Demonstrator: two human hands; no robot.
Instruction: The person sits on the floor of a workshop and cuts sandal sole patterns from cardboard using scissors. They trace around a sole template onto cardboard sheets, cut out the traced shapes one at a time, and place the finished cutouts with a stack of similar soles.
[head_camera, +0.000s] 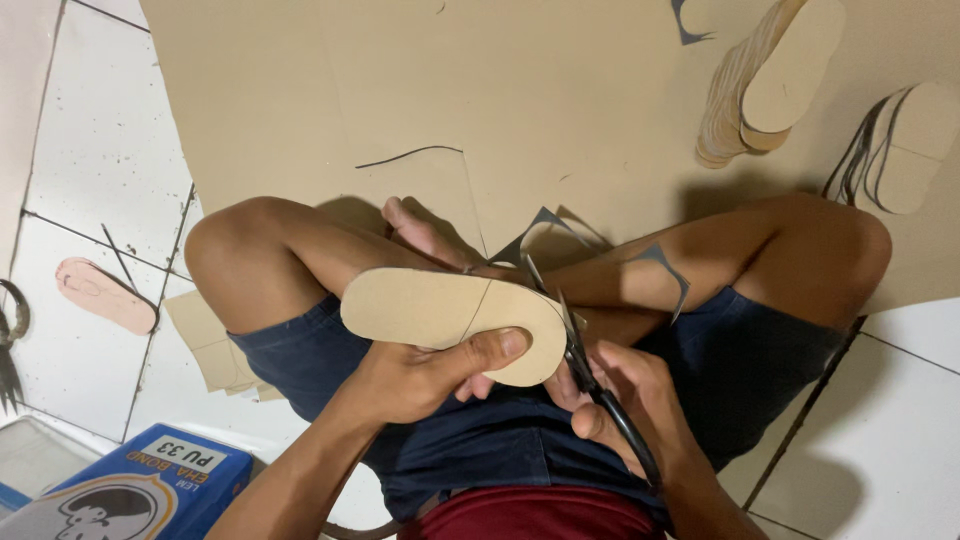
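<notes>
Cardboard sheet (560, 90): 2 hands, 1 sole cutout (450, 315), 1 scissors (590, 370).

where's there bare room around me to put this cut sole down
The big cardboard sheet is bare ahead, between your knees and left of the stacked soles. White tile is free at far left, above the pink sole. Crowded: your lap, where the left hand holds the sole piece and the right hand the scissors.
</notes>
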